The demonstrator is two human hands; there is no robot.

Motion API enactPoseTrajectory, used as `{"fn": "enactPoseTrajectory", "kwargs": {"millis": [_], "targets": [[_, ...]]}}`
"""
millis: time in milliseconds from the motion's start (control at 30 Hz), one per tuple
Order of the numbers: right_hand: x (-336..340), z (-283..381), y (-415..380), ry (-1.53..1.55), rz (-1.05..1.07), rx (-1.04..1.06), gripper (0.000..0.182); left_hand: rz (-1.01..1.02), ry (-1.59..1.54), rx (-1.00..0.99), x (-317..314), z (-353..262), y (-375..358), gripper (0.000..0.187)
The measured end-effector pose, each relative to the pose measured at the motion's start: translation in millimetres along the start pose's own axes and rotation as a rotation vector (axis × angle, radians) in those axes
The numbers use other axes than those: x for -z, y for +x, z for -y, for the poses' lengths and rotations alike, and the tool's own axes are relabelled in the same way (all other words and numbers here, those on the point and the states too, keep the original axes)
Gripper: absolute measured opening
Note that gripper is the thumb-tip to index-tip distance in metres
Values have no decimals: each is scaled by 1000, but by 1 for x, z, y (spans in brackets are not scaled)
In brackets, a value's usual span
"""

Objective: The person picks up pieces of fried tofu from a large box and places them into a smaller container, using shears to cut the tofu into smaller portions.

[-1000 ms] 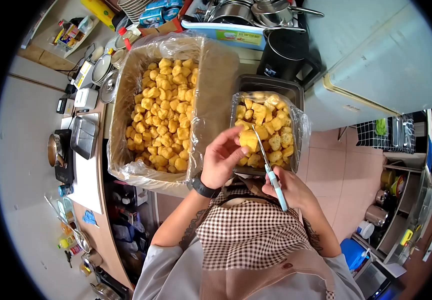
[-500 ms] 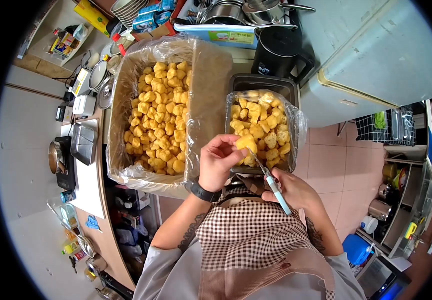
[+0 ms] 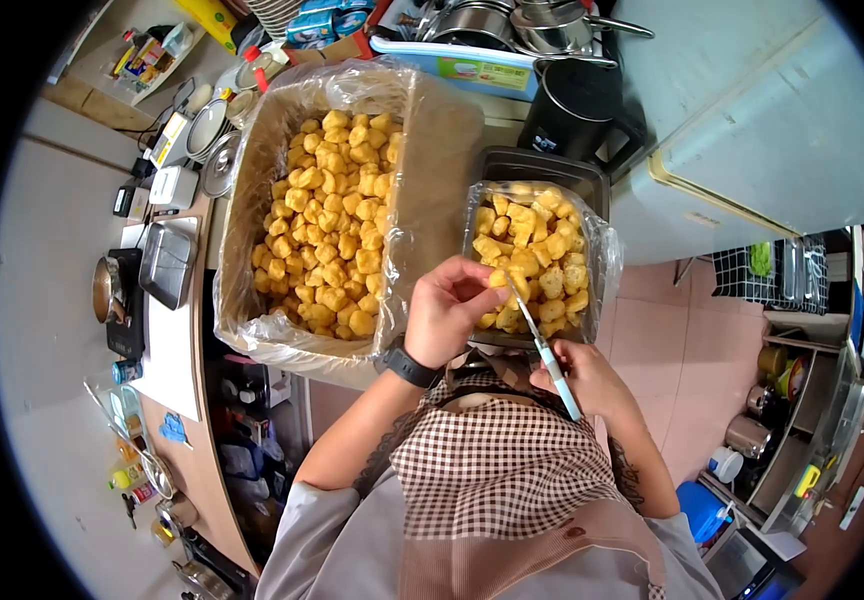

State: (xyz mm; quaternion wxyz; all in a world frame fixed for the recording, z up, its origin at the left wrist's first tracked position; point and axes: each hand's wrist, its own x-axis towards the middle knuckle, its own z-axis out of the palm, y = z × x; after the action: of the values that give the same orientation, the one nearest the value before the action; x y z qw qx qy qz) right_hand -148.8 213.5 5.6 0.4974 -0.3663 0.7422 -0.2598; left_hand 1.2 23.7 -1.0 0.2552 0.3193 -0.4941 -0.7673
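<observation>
Pinched between the thumb and fingers of my left hand (image 3: 452, 308) is a golden fried tofu puff (image 3: 499, 280), close over the lined tray. My right hand (image 3: 592, 378) is closed around scissors (image 3: 550, 368) with a light blue handle and narrow metal blades, seen nearly edge-on. The blade tips reach the puff at my left fingertips. Beneath them, a dark tray (image 3: 592, 172) carries a clear plastic bag (image 3: 602, 250) full of tofu puffs (image 3: 550, 250), some showing pale insides. To the left stands a cardboard box (image 3: 437, 180), its plastic liner filled with whole puffs (image 3: 327, 225).
A black kettle (image 3: 577, 105) stands behind the tray, beside a blue bin of pots (image 3: 482, 70). The fridge (image 3: 742, 110) rises at the right. Along the left runs a counter with a metal pan (image 3: 167, 265) and a burner (image 3: 124, 305). Shelves (image 3: 797, 400) stand far right.
The view has shifted slightly, so the box and tray appear farther right. The puff has turned in my left fingers, and the scissors' blades point more steeply upward against it.
</observation>
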Motion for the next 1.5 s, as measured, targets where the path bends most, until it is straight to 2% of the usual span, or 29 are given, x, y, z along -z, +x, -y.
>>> {"fn": "enactPoseTrajectory", "kwargs": {"millis": [33, 100, 167, 233, 300, 367, 433, 533, 567, 633, 733, 833, 867, 933, 1033, 1100, 1167, 1367, 1500], "targets": [[0, -4, 2, 14, 1, -8, 48, 30, 50, -51, 0, 5, 2, 14], [1, 0, 1, 107, -13, 29, 43, 142, 364, -87, -1, 3, 4, 14], [4, -9, 6, 204, 48, -89, 43, 127, 573, -145, -4, -2, 13, 19], [6, -16, 7, 308, 71, -118, 43, 106, 801, -405, 8, -5, 23, 18], [12, -12, 3, 357, 67, -191, 44, -77, 791, -371, 36, -23, 34, 15], [14, -23, 5, 299, 55, -241, 46, -290, 929, -443, 95, -24, 58, 11], [15, -27, 6, 253, 59, -287, 46, -307, 1244, -324, 157, -19, 77, 15], [14, -28, 8, 273, 51, -290, 46, -95, 1501, 201, 194, -8, 83, 37], [14, -28, 8, 258, 52, -296, 46, -87, 1485, 286, 197, -1, 82, 41], [15, -25, 9, 226, 53, -304, 45, -81, 1466, 285, 201, 8, 80, 46], [14, -18, 2, 202, -52, -309, 43, -145, 1281, 203, 195, -1, 61, 40], [19, -15, -10, 223, -41, -196, 40, -220, 931, -20, 173, -23, 35, 35], [18, -30, -8, 150, -25, -128, 39, -224, 677, -49, 157, -27, 28, 33], [15, -7, -7, 66, 25, -39, 44, -167, 261, -161, 121, -32, 17, 32], [8, 11, 1, -50, 131, 52, 55, -144, 94, -185, 77, -37, 8, 36], [1, 10, 7, -92, 155, 43, 48, -160, 16, -144, 52, -42, 3, 33], [-2, 15, 10, -98, 155, 68, 52, -73, -111, -168, 37, -34, 1, 33], [0, 24, 12, -58, 175, 15, 63, -2, 62, -43, 12, -25, -11, 37], [1, 23, 9, -36, 175, 7, 64, -20, 109, -57, 4, -19, -16, 35]]}}
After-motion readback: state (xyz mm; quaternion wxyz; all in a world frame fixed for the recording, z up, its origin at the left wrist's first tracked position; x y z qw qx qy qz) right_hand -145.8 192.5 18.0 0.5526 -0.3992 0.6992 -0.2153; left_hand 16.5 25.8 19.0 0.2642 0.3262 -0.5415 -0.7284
